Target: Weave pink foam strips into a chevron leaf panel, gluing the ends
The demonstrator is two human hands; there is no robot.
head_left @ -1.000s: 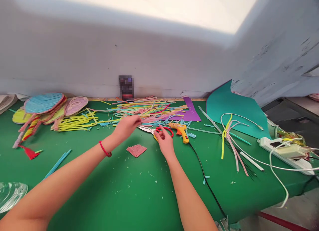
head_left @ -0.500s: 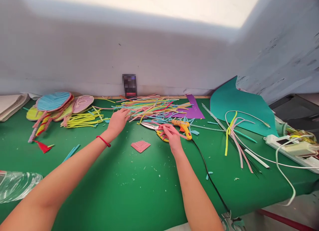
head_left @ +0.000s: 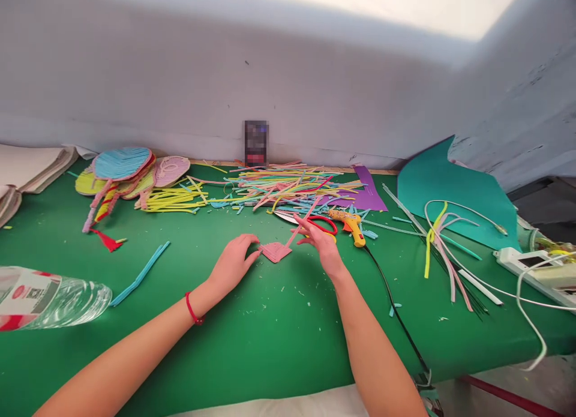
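Left hand (head_left: pixel 233 262) beside pink wedge (head_left: pixel 275 253); right hand (head_left: pixel 324 248) holds strip (head_left: pixel 292 237) (pink).

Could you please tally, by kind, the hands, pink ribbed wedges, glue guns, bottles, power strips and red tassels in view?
Hands: 2, the left hand and right hand
Pink ribbed wedge: 1
Glue gun: 1
Bottle: 1
Power strip: 1
Red tassel: 1
Total: 7

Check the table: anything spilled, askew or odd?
Bottle appears to lie on its side at far left, not upright; no spill visible. Stray blue scrap at right, apart from the strip pile.
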